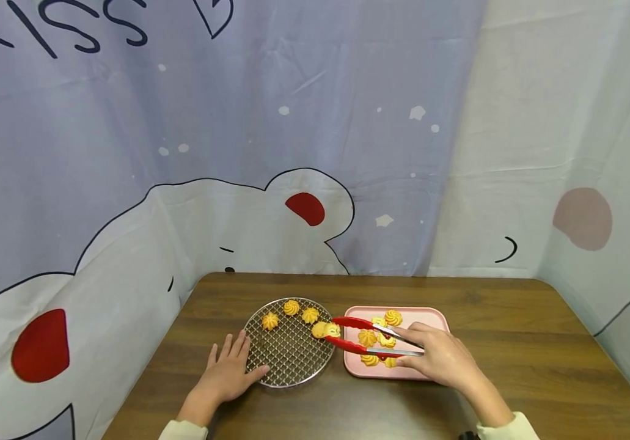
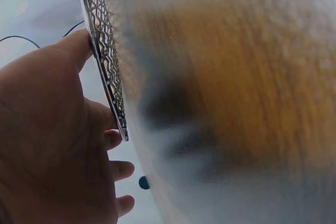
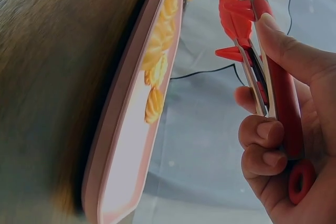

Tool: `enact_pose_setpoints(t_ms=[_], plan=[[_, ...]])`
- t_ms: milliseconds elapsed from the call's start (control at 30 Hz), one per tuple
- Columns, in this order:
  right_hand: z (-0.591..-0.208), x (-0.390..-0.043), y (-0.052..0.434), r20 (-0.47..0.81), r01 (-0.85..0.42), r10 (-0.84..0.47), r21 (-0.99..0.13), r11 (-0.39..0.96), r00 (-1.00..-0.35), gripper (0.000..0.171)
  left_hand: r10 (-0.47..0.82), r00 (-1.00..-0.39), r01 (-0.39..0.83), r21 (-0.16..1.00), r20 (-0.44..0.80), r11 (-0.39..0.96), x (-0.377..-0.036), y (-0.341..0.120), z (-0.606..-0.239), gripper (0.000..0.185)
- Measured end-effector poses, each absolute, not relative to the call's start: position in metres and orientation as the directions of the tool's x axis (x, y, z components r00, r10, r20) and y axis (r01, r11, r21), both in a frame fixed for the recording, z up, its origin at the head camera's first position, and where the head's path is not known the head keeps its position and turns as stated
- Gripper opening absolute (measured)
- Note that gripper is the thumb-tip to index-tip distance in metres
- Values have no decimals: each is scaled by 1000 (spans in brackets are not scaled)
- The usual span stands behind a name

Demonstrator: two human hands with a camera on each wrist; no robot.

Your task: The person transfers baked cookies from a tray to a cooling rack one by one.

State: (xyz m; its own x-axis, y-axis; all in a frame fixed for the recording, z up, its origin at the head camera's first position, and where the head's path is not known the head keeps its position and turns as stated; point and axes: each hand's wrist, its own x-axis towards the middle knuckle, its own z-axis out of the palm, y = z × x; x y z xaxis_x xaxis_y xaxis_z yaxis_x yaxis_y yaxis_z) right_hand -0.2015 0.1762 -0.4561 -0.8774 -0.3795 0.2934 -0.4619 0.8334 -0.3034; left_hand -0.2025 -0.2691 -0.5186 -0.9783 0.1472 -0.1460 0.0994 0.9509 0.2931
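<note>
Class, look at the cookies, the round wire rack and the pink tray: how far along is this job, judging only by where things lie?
Done: three cookies lie on the wire rack. In hand: the right hand grips red tongs pinching a fourth cookie at the rack's right edge, while the left hand rests on the rack's rim. Left: about five cookies remain on the pink tray.

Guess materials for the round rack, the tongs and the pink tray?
Round rack: looks like bare metal wire, a shiny silvery crosshatched mesh with a solid rim. Tongs: steel arms, grey and reflective, under glossy red covers and tips, probably silicone or plastic; the right hand grips them. Pink tray: likely plastic, an even matte pink with a rounded moulded lip.
</note>
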Motion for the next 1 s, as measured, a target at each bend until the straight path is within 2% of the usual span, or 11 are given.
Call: enact_pose_setpoints(t_ms=[200,400,1000], plan=[[-458,-205,166,352,-525,-424,-275,805,-835,55,151,-978,101,308,-145,946,-201,-268,-515,93],[-460,-208,153,351,-551,-447,-301,778,-823,55,150,-979,102,304,-141,947,-200,-268,-514,94],[-467,-221,114,294,-508,-423,-340,791,-857,57,149,-978,102,291,-146,951,-198,-265,-509,92]])
